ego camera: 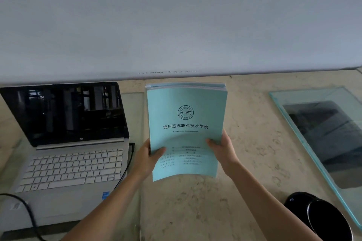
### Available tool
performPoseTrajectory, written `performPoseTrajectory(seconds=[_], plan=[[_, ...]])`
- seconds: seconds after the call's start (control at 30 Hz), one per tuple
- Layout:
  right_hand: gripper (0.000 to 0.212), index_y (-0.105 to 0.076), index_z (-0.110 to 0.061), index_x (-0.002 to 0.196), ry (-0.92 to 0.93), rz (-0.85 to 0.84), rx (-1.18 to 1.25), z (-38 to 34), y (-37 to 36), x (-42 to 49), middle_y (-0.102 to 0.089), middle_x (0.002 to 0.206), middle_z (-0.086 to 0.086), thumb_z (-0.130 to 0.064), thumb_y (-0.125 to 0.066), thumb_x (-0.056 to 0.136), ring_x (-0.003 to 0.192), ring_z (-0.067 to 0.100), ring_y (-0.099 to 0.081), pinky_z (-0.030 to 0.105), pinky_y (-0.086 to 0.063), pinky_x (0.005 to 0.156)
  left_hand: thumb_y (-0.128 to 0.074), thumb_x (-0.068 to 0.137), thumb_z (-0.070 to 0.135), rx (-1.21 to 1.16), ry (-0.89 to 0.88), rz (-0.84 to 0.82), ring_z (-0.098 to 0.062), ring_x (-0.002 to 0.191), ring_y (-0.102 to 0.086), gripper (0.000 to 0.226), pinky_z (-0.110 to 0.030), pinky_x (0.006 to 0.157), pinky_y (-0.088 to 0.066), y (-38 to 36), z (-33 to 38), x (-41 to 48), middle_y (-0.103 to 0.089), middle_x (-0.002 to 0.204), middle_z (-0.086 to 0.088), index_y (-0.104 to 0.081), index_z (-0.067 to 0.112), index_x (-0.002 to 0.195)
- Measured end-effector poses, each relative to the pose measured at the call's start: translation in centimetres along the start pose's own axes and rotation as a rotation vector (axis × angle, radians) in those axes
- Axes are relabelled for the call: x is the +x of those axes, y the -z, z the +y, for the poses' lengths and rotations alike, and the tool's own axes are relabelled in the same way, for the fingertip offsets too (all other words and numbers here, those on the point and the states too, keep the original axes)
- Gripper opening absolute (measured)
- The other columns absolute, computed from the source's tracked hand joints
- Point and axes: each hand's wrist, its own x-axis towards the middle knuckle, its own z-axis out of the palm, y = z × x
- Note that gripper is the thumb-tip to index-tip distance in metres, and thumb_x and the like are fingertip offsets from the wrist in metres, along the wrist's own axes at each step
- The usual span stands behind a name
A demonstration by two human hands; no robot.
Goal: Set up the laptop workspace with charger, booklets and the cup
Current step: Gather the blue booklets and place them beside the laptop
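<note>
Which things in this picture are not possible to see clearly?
- Cup, head view: cut off by the bottom edge; contents not visible.
- Cable: leaves the frame at the bottom; charger brick not seen.
- Booklets: small print blurred; count unclear.
- Fingers of left hand and right hand: hidden behind booklets.

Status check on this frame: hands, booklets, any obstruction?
Left hand and right hand grip booklets, far edge at table. Laptop open, cable attached. Nothing obstructing.

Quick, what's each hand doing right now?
Left hand: closed on the lower left edge of the booklets.
Right hand: closed on their lower right edge.
</note>
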Motion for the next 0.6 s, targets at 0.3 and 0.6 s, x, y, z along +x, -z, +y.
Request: performPoseTrajectory(seconds=[0.3,0.6], plan=[[0.037,-0.062,-0.009,0.105,-0.109,-0.018,0.007,-2.2,-3.2,9.7,-0.068,0.108,0.02,0.014,-0.041,0.084,0.091,0.031,-0.067,0.052,-0.055,0.085,-0.063,0.087,0.026,-0.002,0.029,0.208,-0.014,0.084,-0.066,0.019,-0.027,0.069,-0.053,-0.2,2.5,8.4,-0.066,0.095,0.002,-0.053,0.02,0.103],[0.032,-0.054,-0.006,0.118,-0.242,-0.064,-0.123,-3.2,-7.3,21.2,-0.067,0.111,0.019,-0.004,-0.05,0.086,0.098,0.037,-0.067,0.054,-0.055,0.086,-0.054,0.09,0.021,0.052,0.166,0.363,-0.009,0.057,-0.055,0.004,-0.018,0.042,-0.04,0.7,2.5,17.6,-0.061,0.074,0.002,-0.057,0.017,0.091]])
